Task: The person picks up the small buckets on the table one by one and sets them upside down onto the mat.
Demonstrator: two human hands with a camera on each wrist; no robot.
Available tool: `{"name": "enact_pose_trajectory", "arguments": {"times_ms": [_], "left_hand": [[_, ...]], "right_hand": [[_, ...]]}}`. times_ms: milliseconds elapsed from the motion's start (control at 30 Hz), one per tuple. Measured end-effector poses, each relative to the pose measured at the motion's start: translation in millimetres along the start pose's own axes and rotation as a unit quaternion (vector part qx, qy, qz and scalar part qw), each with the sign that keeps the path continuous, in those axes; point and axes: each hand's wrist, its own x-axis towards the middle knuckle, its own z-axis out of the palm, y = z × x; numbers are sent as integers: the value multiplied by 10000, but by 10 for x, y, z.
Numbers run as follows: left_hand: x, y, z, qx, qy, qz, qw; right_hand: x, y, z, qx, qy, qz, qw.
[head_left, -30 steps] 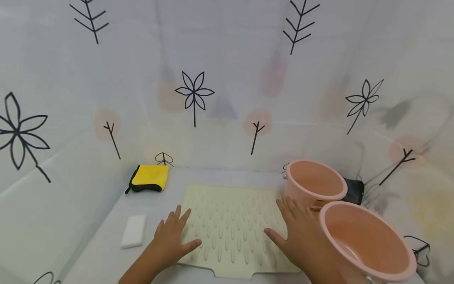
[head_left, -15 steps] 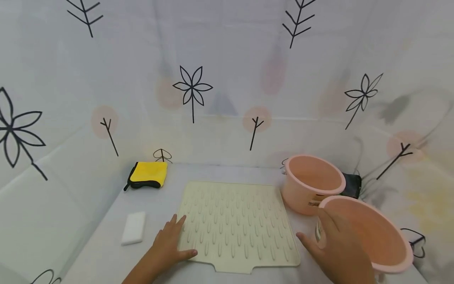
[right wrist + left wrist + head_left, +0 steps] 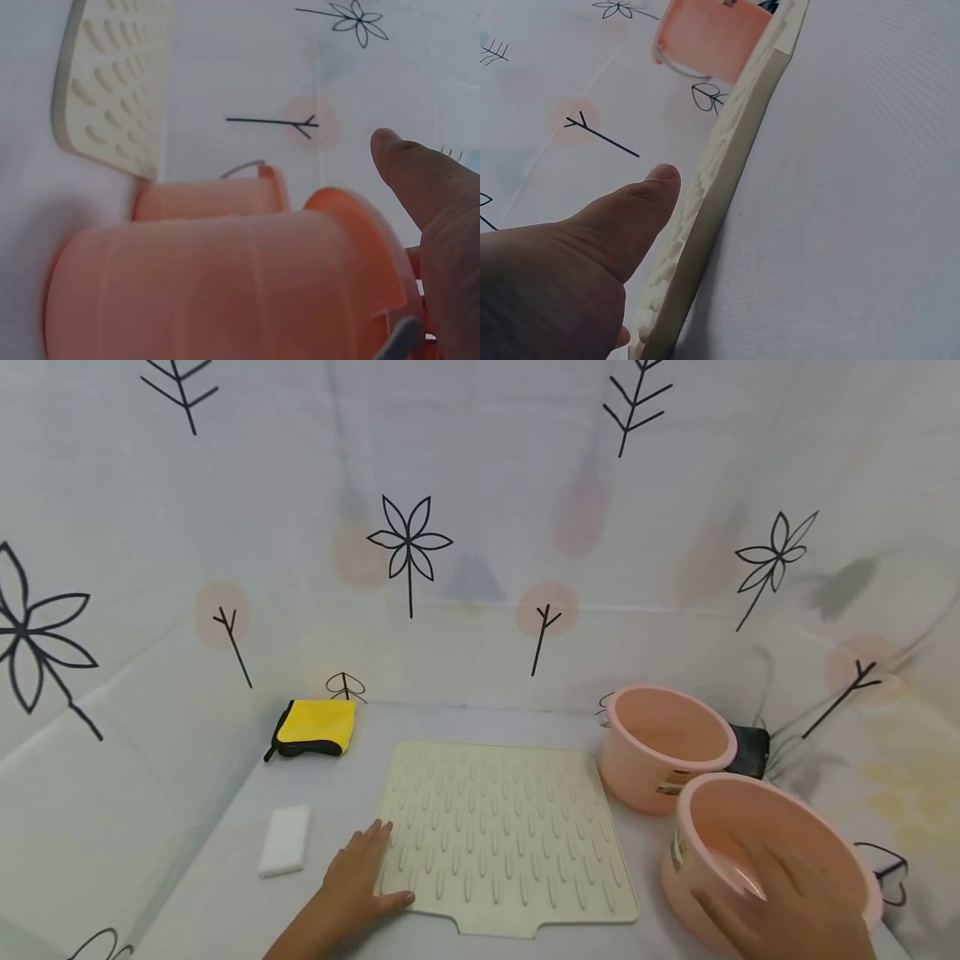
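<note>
A cream washboard with rows of raised oblong bumps lies flat on the table, its tab toward me. At its left edge is my left hand, fingers extended along the side and thumb near the front corner. The left wrist view shows that thumb straight beside the board's thick edge. My right hand, blurred, is over the mouth of the near pink bucket, holding nothing visible. In the right wrist view its thumb points out above the bucket rim; the other fingers are mostly hidden.
A second pink bucket stands behind the near one, with a black object beside it. To the left lie a white block and a folded yellow and black cloth. Patterned white sheets hang around the table.
My right hand has moved from the washboard's right side rightward to over the near bucket. My left hand has shifted slightly and stays at the board's left edge.
</note>
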Motion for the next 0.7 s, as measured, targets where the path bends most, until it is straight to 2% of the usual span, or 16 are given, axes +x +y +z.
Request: {"name": "enact_pose_trajectory", "arguments": {"times_ms": [100,200,233,300,367,400,433,467,500,533,567,633,667,700], "left_hand": [[-8,-7,10,69,22,63,10000],[-11,-5,12,169,34,102,9998],[-11,-4,12,215,44,110,9997],[-11,-3,7,307,65,119,9994],[-9,-9,7,388,78,117,9991],[-8,-12,9,406,63,85,9991],[-5,-20,15,415,29,57,9991],[-3,-25,19,408,-3,32,9992],[-1,-33,27,392,-38,9,9992],[0,-40,35,374,-72,-14,9993],[2,-49,46,373,-107,-24,9992],[2,-61,63,361,-128,-19,9993],[1,-63,68,353,-112,0,9993],[-1,-64,72,354,-101,16,9993]], "right_hand": [[-133,38,-77,-127,-509,668,9964],[-278,29,-120,-170,-1021,1314,9859],[-319,16,-130,-177,-1280,1638,9780],[-387,-22,-137,-344,-1850,2298,9549],[-429,-48,-145,-532,-2436,2785,9275],[-439,-47,-158,-580,-2648,2865,9189],[-444,-30,-167,-621,-2782,2813,9163],[-447,-7,-173,-606,-2751,2614,9232],[-445,22,-188,-614,-2823,2479,9247],[-428,53,-199,-589,-3055,2411,9193],[-417,90,-209,-554,-3157,2264,9198],[-384,150,-210,-474,-3607,2160,9061],[-379,169,-207,-453,-3721,2120,9025],[-373,177,-208,-471,-3920,2204,8919]]}}
